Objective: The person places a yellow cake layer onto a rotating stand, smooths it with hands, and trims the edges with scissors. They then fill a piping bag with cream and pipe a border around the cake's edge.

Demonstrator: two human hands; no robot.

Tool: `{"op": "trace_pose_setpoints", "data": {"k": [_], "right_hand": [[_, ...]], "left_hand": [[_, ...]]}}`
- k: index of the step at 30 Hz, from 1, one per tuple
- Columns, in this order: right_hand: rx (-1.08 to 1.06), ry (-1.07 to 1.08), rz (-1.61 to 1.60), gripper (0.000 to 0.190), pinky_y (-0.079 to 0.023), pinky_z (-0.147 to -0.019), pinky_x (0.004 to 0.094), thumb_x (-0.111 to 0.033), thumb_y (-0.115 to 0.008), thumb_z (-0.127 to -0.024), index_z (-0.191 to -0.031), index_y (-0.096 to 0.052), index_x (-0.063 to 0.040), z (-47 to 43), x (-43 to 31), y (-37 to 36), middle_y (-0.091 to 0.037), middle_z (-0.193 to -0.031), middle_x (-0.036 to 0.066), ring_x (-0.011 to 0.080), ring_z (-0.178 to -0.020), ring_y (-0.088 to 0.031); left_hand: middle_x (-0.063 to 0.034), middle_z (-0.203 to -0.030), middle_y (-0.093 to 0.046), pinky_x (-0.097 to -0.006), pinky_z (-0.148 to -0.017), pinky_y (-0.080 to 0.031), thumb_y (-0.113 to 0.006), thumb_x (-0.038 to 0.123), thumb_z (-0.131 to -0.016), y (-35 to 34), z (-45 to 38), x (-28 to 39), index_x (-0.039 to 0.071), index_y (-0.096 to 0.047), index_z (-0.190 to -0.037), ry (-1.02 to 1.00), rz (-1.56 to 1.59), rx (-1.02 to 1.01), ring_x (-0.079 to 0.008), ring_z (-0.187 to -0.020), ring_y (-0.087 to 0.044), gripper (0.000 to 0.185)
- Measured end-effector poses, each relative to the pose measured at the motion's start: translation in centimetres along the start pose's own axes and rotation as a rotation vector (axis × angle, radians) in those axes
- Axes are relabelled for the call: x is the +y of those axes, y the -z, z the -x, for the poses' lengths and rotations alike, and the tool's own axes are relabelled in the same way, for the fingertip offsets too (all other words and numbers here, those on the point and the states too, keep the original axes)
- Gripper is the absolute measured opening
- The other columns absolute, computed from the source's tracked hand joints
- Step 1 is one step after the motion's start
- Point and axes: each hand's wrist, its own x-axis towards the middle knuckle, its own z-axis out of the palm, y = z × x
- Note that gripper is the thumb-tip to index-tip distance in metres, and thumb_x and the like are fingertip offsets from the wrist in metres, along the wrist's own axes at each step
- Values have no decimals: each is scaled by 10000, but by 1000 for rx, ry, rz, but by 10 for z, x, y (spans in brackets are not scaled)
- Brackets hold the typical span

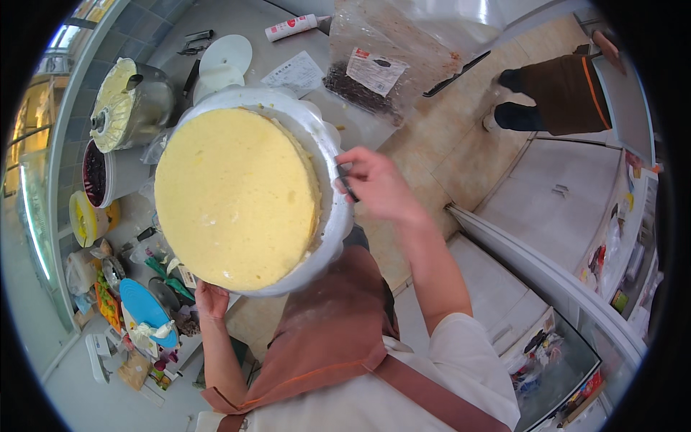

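Observation:
A large round yellow sponge cake (235, 197) rests on a pale, scalloped cake stand (336, 237) in front of me. At the stand's right edge, my right hand (372, 181) grips a tool by its black handle (347, 184). The rest of that tool cannot be made out, and the hand is slightly blurred. Against the lower left side of the cake is my left hand (211, 299), its fingers curled and partly hidden by the cake and stand. Crumbs dot the stand's rim.
Left of the cake stand a metal mixing bowl (159, 97) with cream, a tub of dark filling (127, 173) and a blue disc (146, 310). Behind are white discs (229, 54), a white tube (291, 27) and a plastic bag (399, 38). Another person (561, 94) stands at upper right.

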Motion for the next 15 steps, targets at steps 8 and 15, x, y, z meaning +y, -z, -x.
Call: {"op": "trace_pose_setpoints", "data": {"k": [8, 15], "right_hand": [[169, -28, 262, 294, -485, -578, 296, -77, -720, -889, -1155, -623, 2, -40, 93, 62, -704, -804, 80, 124, -676, -627], [266, -7, 477, 329, -458, -573, 278, -101, -723, -886, -1182, -625, 7, -38, 74, 57, -677, -736, 65, 112, -632, -598]], "left_hand": [[-113, -1486, -539, -398, -1139, -413, -443, 297, -1050, -11, 0, 5, 26, -460, -1464, -20, -64, 106, -275, -1361, -518, 495], [-103, -1483, -542, -412, -1132, -427, -451, 331, -1066, 14, -20, 21, 47, -465, -1473, -57, -158, 189, -265, -1355, -521, 496]]}}
